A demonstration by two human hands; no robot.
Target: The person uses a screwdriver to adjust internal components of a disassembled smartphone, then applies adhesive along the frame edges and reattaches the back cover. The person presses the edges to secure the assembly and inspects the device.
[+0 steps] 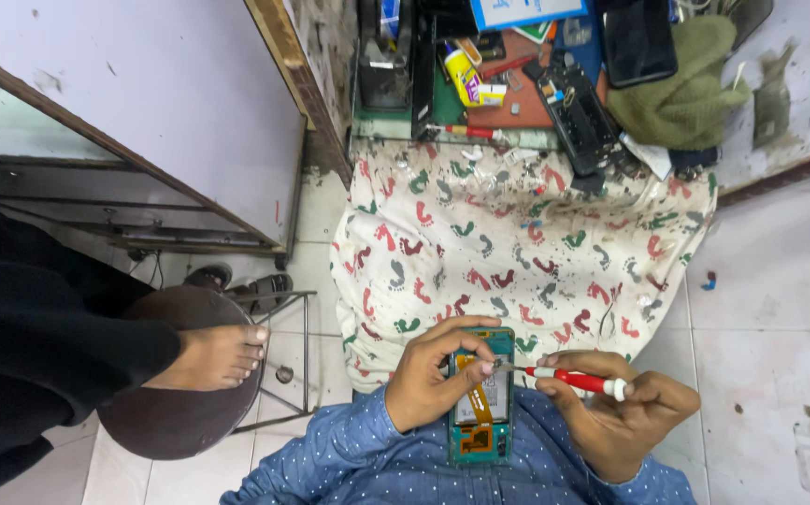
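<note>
Head view is showing one opened teal phone (481,397) over the lap, the left hand (428,374) curling closed around it, while the right hand (610,411) is pinching one red-handled screwdriver (568,378), tip touching the phone.

Two hands: left hand (428,374), right hand (615,411). One opened phone (481,397). One red-handled screwdriver (573,379). One bare foot (213,355).

Bright, even, sharp; mild edge distortion.

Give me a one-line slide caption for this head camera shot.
Left hand grips an opened phone while the right hand sets a red-handled screwdriver to it, over a footprint-patterned cloth.
</note>
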